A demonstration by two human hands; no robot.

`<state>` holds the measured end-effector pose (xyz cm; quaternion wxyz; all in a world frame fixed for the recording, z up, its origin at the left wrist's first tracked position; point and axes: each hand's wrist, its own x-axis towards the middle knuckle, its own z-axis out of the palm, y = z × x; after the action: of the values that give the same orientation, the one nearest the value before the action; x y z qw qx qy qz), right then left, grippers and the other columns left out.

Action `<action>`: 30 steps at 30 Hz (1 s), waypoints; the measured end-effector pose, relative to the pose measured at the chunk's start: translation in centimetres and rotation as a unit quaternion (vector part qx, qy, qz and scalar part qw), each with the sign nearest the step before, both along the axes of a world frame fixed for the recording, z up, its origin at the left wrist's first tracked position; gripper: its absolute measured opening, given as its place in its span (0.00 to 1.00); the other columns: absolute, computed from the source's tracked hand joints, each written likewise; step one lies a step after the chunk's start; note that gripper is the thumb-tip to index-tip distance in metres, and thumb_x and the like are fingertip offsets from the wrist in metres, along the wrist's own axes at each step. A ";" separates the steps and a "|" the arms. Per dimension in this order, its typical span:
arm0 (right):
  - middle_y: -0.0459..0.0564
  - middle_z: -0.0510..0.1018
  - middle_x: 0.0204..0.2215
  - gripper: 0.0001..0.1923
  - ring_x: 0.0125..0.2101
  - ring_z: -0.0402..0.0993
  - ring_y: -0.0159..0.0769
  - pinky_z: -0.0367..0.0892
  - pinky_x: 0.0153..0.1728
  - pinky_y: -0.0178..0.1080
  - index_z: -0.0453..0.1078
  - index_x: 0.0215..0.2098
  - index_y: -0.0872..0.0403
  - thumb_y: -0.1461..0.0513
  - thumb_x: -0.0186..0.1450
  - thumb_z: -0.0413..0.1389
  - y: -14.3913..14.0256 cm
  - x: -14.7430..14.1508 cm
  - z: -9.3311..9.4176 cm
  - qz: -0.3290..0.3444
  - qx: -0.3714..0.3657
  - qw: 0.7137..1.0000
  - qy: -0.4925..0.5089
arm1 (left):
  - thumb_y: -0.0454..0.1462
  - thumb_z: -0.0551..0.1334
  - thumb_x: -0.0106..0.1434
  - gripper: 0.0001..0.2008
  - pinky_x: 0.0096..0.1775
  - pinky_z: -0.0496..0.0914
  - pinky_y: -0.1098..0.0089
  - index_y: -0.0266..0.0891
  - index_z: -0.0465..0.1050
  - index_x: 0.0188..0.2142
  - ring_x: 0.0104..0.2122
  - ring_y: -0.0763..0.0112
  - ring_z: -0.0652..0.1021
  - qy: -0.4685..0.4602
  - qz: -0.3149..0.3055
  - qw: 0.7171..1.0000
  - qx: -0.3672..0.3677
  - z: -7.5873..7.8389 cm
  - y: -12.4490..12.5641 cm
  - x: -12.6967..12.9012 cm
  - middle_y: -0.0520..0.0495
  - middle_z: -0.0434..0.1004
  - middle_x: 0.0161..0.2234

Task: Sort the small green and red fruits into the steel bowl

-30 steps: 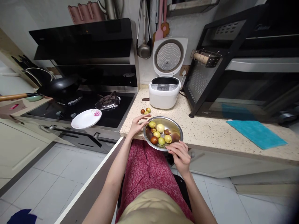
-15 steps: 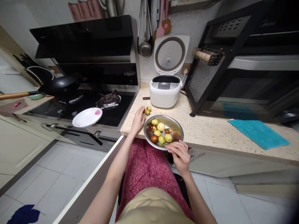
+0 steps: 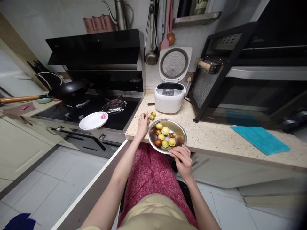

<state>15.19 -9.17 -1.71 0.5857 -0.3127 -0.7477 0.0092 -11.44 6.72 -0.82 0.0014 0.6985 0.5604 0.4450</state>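
Note:
A steel bowl (image 3: pixel 181 131) holds several jujubes (image 3: pixel 165 131), some yellow-green and some brown; it sits at the counter's front edge, partly over it. The fingers of my right hand (image 3: pixel 182 159) are closed on its near right rim. To the left of the bowl, my left hand (image 3: pixel 143 124) rests on the counter with its fingers curled in, closed around a jujube that they mostly hide. Two more jujubes (image 3: pixel 152 117), greenish with brown patches, lie just right of those fingertips.
A white rice cooker (image 3: pixel 169 101) with its lid up stands behind the bowl. To the left, a white plate (image 3: pixel 93 121) overhangs the front of the stove (image 3: pixel 96 105), where a wok (image 3: pixel 69 89) sits. A teal cloth (image 3: pixel 261 140) and a black oven (image 3: pixel 259 99) are on the right.
My left fingers have curled in around a brownish jujube that showed beside their tips before. My right hand stays at the bowl's rim. The view has tilted up slightly.

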 end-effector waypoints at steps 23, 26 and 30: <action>0.45 0.84 0.36 0.08 0.39 0.79 0.37 0.65 0.55 0.47 0.80 0.44 0.48 0.64 0.73 0.58 0.3 -0.3 0.0 0.000 0.005 1.000 0.009 | 0.35 0.60 0.73 0.13 0.60 0.73 0.56 0.44 0.77 0.53 0.56 0.60 0.79 -0.105 -0.117 0.987 0.044 6.0 -11.8 3.1 0.42 0.79 0.55; 0.45 0.84 0.36 0.08 0.39 0.79 0.37 0.65 0.55 0.47 0.80 0.44 0.47 0.64 0.73 0.59 0.3 -0.4 0.0 -0.003 0.007 1.000 0.011 | 0.34 0.60 0.73 0.13 0.60 0.74 0.55 0.44 0.78 0.54 0.55 0.59 0.80 -0.080 -0.139 0.987 -0.009 5.8 -13.2 3.7 0.42 0.79 0.55; 0.45 0.84 0.36 0.08 0.39 0.79 0.37 0.65 0.54 0.47 0.80 0.45 0.47 0.64 0.73 0.59 0.2 -0.3 0.1 -0.001 0.005 1.000 0.003 | 0.34 0.61 0.72 0.13 0.61 0.73 0.53 0.44 0.78 0.54 0.56 0.58 0.80 -0.096 -0.126 0.987 -0.023 5.6 -13.4 3.8 0.42 0.80 0.55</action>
<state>14.87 -8.96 -1.57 0.5896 -0.3102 -0.7457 0.0055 -7.65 -6.64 4.79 0.1267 0.7172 0.4755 0.4934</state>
